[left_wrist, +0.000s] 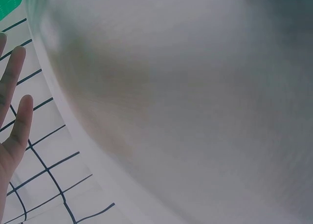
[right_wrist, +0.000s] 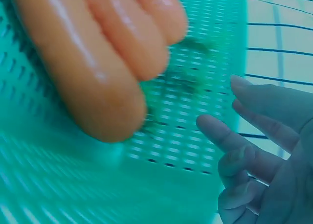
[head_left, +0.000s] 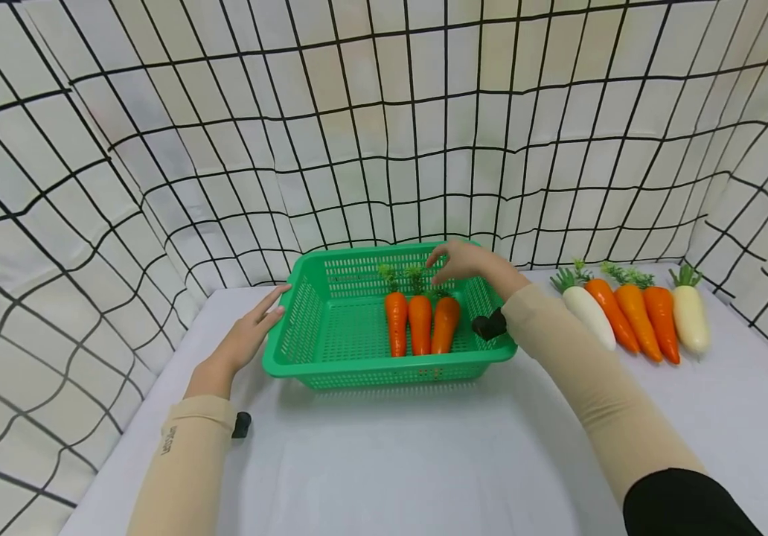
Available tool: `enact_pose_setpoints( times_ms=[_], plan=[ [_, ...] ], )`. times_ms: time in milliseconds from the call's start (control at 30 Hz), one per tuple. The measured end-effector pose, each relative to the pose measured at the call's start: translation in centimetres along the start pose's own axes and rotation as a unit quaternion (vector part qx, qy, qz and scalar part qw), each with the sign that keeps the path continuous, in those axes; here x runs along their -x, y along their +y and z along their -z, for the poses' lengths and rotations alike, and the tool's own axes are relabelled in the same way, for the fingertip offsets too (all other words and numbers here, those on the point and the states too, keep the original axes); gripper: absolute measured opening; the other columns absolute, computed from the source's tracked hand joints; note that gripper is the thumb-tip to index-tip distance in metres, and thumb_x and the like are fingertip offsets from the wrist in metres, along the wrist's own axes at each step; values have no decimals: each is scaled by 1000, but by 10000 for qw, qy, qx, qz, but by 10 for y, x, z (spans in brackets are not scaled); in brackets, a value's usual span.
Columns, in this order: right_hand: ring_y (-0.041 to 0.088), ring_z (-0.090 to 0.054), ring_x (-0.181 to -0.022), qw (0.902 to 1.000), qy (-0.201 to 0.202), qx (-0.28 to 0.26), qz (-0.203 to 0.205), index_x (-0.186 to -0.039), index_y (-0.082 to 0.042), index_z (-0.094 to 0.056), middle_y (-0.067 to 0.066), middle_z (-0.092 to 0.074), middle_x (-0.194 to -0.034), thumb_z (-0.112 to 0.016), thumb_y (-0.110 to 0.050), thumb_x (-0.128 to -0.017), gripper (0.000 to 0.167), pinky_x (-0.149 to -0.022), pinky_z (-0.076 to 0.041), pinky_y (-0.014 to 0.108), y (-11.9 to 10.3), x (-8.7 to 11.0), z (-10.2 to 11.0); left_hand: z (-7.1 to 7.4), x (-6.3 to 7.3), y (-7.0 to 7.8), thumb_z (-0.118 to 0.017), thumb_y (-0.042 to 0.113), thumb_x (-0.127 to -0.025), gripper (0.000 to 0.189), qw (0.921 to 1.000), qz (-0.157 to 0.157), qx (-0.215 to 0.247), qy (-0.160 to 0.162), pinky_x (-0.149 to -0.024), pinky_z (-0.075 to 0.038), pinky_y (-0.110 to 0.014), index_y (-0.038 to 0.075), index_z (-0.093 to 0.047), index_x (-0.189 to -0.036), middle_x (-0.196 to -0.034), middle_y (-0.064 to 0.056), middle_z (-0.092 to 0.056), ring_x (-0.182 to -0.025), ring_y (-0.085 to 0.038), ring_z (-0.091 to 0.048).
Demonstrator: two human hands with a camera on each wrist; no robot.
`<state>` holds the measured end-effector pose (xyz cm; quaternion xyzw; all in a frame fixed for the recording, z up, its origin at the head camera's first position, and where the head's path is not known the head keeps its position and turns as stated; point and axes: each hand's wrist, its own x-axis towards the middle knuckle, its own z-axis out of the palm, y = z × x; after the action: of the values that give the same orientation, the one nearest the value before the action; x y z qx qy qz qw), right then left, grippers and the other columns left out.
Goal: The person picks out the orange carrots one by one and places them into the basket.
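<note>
3 orange toy carrots (head_left: 420, 321) lie side by side, green tops pointing away from you, on the floor of a green plastic basket (head_left: 304, 327) at the middle of the white table (head_left: 384, 454). Your right hand (head_left: 467, 262) hovers just above the leafy top of the rightmost carrot (head_left: 446, 323), fingers loosely spread and gripping nothing; the right wrist view shows them apart from the carrots, close to the basket's perforated wall. Your left hand (head_left: 250, 335) lies flat, fingers straight, against the basket's left rim, steadying it.

To your right, well apart from the basket, a row of 5 toy vegetables waits on the table: a white radish (head_left: 588, 316), 3 more carrots (head_left: 633, 313), and a second white radish (head_left: 689, 316).

It looks as if the third carrot is just set down and released. Your next move is probably a reach across to that row, closing your fingers round the nearest piece.
</note>
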<state>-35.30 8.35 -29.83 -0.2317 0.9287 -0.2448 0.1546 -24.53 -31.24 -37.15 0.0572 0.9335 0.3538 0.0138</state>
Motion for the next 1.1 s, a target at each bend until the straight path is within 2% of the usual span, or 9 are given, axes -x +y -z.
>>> enact_pose_setpoints(
  times_ms=[267, 500, 733, 1100],
  plan=[
    [39, -63, -116, 9957, 700, -467, 387, -138, -3, -62, 25, -64, -131, -68, -20, -100, 42, -95, -52, 53, 18, 35, 29, 1, 0, -1, -30, 55, -110, 63, 10000, -66, 40, -32, -106, -21, -82, 31, -15, -166, -166, -24, -19, -144, -59, -24],
    [37, -65, -102, 9878, 1404, -275, 607, -135, -1, -64, 22, -69, -116, -64, -19, -103, 37, -82, -53, 48, 49, 68, 35, 1, 1, -1, -29, 57, -109, 65, 10000, -44, 22, 4, -106, -22, -81, 28, -17, -166, -166, -24, -19, -144, -59, -25],
    [35, -65, -97, 9787, 2021, -120, 326, -132, -3, -66, 22, -69, -114, -62, -22, -104, 34, -74, -52, 43, 82, 103, 34, 0, 1, -1, -30, 56, -109, 65, 10000, -46, 42, -41, -106, -21, -82, 28, -16, -166, -166, -25, -20, -144, -59, -25],
    [40, -62, -100, 9703, 2384, -161, -381, -133, 1, -63, 28, -64, -121, -62, -22, -104, 37, -69, -50, 36, 142, 133, 27, 0, 0, -1, -29, 57, -109, 64, 10000, -43, -5, 9, -106, -23, -81, 31, -15, -166, -166, -25, -20, -143, -59, -26]
  ],
)
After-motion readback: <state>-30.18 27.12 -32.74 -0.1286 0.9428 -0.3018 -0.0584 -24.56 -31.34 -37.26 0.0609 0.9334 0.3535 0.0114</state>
